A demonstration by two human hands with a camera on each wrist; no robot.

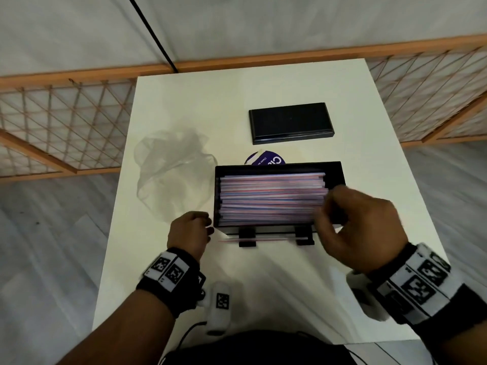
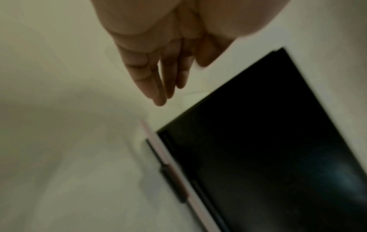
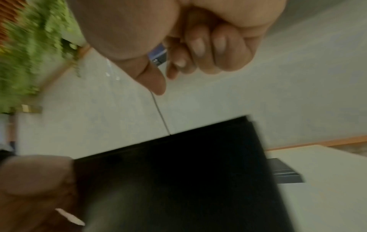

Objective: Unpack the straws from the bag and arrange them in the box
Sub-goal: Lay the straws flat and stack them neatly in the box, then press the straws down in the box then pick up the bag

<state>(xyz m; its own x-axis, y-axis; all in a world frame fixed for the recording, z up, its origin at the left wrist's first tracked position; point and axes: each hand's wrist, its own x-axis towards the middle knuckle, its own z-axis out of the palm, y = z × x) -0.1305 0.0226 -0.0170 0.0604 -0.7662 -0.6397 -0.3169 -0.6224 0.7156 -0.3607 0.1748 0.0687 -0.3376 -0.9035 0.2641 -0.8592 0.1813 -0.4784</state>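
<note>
Head view, items by size. White surface (image 1: 263, 285) is filling the frame's middle. Black box (image 1: 334, 169), centre, is sitting open and holding the straws (image 1: 271, 198) packed lengthwise; rigid, stable. Box lid (image 1: 290, 122) is lying above it. Clear bag (image 1: 171, 167), centre left, is lying crumpled and looks emptied; limp, slippery. One stray straw (image 1: 263, 238) is lying across the box's front brackets. Straws judged light, thin, easily crushed or rolled: best pinched mid-length, gently. Left hand (image 1: 189, 233) is hovering with relaxed grip, holding nothing. Right hand (image 1: 361, 222) is curling over the straw ends at the box's right; whether its grip is pinching any, cannot tell.
</note>
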